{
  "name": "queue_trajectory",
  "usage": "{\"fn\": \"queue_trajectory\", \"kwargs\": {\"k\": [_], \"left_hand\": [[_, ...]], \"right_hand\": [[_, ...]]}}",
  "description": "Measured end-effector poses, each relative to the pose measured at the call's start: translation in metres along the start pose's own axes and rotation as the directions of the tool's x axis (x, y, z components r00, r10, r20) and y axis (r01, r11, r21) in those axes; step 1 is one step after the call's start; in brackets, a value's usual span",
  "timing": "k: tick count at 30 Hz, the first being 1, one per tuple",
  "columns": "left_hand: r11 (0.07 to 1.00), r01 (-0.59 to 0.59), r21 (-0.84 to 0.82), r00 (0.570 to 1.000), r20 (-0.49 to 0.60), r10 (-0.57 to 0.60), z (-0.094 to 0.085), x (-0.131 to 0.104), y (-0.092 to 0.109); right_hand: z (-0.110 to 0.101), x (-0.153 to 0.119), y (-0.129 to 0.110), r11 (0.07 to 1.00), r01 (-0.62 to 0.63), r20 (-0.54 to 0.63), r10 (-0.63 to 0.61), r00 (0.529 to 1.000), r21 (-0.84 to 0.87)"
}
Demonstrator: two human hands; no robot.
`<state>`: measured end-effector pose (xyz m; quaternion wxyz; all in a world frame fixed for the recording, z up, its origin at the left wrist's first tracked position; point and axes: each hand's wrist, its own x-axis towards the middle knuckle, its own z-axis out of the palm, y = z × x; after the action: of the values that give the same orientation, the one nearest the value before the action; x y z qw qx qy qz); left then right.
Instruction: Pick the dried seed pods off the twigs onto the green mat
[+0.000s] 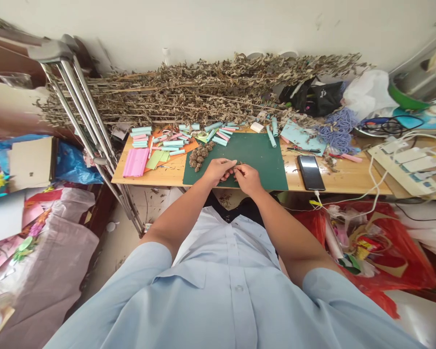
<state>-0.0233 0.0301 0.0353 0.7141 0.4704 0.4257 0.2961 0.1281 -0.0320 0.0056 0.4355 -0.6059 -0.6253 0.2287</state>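
My left hand and my right hand meet over the front of a green cutting mat. The fingers of both are closed in a pinch, tip to tip, around a small brown bit that looks like dried plant; most of it is hidden by the fingers. Just left of my left hand, a cluster of brown dried plant clumps lies on the mat. Short rolls of blue paper lie along the mat's back edge.
Bundles of dried stems line the wall. A phone on a cable lies right of the mat, beyond it a power strip. Pink paper sits left. Metal crutches lean at the table's left end; a red bag hangs below right.
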Motion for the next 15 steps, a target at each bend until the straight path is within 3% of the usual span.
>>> {"fn": "queue_trajectory", "kwargs": {"k": [5, 10, 15], "left_hand": [[0.999, -0.025, 0.047, 0.997, -0.077, 0.028, 0.003, -0.002, -0.001], [0.996, -0.058, 0.063, 0.988, -0.136, 0.066, 0.007, -0.002, -0.005], [0.998, -0.063, 0.028, 0.988, -0.142, 0.066, 0.008, -0.005, -0.004]], "right_hand": [[-0.008, 0.010, 0.000, 0.980, 0.097, 0.100, -0.080, 0.992, -0.176], [-0.002, 0.007, 0.005, 0.993, -0.119, 0.091, 0.116, 0.989, 0.024], [0.006, 0.004, -0.001, 0.917, -0.310, 0.070, 0.303, 0.951, 0.252]]}}
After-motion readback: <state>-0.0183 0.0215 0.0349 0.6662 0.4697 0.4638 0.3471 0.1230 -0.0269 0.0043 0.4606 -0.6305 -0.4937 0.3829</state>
